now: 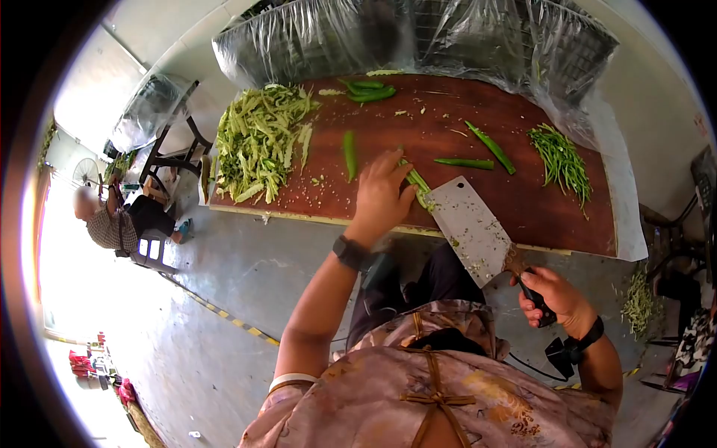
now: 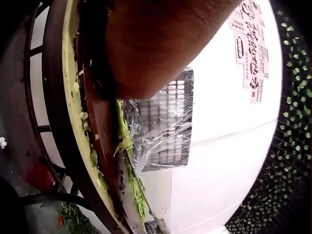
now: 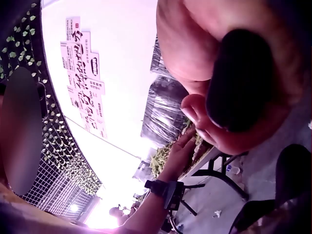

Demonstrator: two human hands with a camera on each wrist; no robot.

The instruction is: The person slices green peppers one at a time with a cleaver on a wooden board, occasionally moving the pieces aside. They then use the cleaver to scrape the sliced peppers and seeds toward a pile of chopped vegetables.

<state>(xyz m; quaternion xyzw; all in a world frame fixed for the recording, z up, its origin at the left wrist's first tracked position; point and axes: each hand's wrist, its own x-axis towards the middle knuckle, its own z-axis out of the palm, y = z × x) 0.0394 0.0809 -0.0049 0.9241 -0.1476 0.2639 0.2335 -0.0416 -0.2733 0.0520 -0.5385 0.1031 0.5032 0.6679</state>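
Note:
My left hand point(image 1: 381, 194) point(image 2: 156, 44) holds a slim bundle of green pepper pieces point(image 1: 418, 184) near the table's front edge, its fingers and thumb at the far end. The cleaver blade point(image 1: 469, 230), flecked with green bits, lies against the near end of the bundle. My right hand point(image 1: 560, 299) grips the cleaver's dark handle point(image 3: 241, 80), just off the front edge. In the left wrist view, green pieces point(image 2: 125, 136) show below the hand, which is close and dark.
A pile of pale green strips point(image 1: 258, 142) covers the brown table's point(image 1: 328, 190) left end. Whole green peppers point(image 1: 370, 92) lie at the back, others mid-table. Thin green strips point(image 1: 560, 160) are heaped at right. Plastic-covered crates point(image 1: 321, 45) stand behind. A seated person point(image 1: 112, 224) is at far left.

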